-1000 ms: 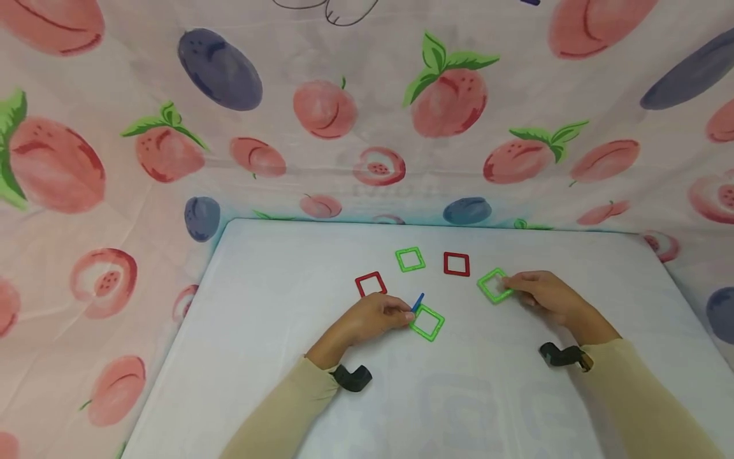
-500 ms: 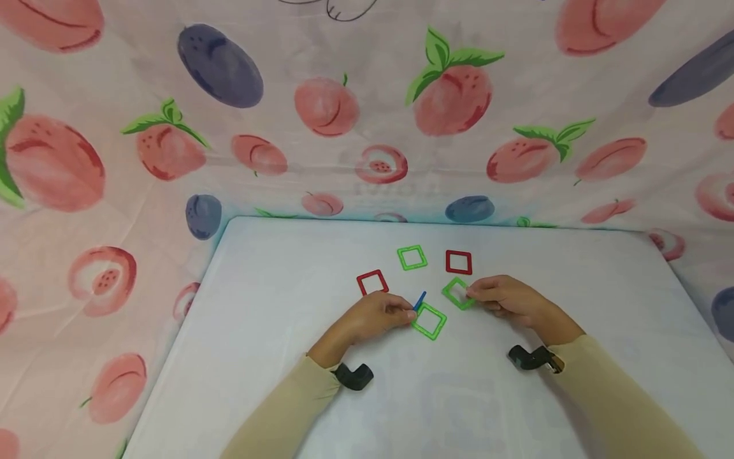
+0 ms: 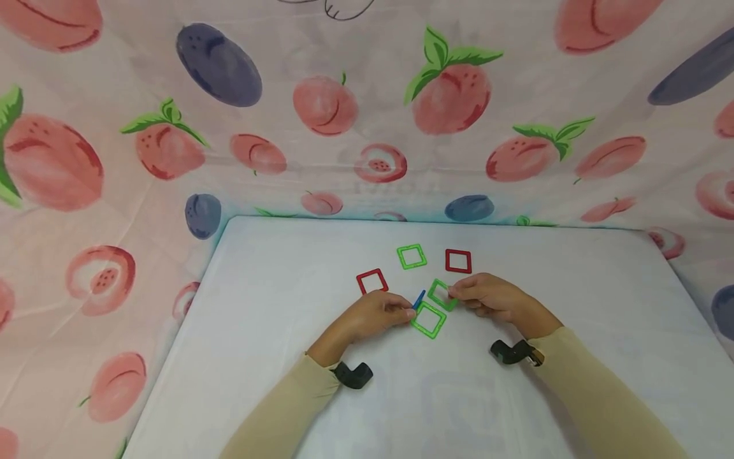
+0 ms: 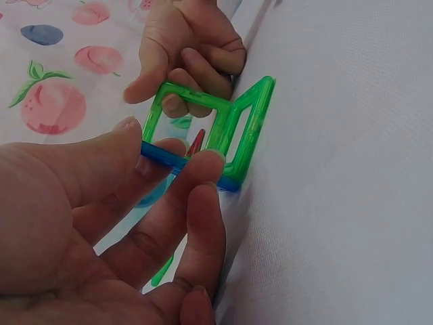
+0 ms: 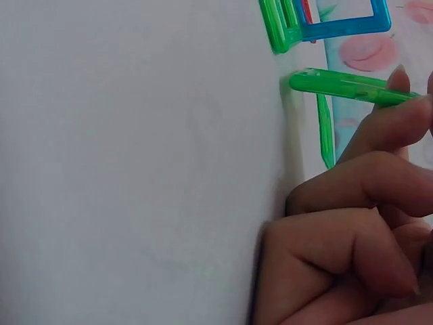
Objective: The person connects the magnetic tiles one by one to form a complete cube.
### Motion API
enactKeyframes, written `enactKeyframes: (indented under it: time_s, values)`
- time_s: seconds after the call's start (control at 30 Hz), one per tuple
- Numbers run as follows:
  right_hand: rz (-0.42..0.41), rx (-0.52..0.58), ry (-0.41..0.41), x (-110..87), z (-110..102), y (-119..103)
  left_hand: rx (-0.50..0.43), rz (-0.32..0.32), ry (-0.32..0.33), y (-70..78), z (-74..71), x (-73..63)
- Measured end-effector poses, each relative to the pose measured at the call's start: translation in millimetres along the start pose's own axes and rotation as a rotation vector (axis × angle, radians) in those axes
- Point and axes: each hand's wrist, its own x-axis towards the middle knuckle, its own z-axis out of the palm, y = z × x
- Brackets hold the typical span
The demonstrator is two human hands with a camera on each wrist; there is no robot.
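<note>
The left hand [image 3: 373,317] pinches an upright blue frame [image 5: 348,28] adjoining a flat green frame [image 3: 423,331], while the right hand [image 3: 496,298] pinches a second green frame [image 3: 432,287] by its right side, just beside the pair.

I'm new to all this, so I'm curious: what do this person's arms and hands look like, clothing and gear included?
The left sleeve and right sleeve are long, plain and beige. A bent black piece sits at each wrist: left piece, right piece. The left hand and right hand wear no gloves. No cables show.
</note>
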Motion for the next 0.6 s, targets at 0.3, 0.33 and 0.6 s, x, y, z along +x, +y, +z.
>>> enactKeyframes:
  time_s: [0.3, 0.33, 0.6]
  values:
    - [0.002, -0.008, -0.015, 3.1, 7.8, -3.0, 0.005, -0.009, -0.007, -0.4, 0.8, 0.3]
    - [0.003, -0.014, -0.012, 3.0, 8.3, -3.0, 0.007, -0.010, -0.007, -0.2, 0.8, 0.1]
    - [-0.019, -0.034, -0.028, 3.2, 9.6, -1.1, 0.006, -0.014, -0.004, 0.6, 0.7, -1.2]
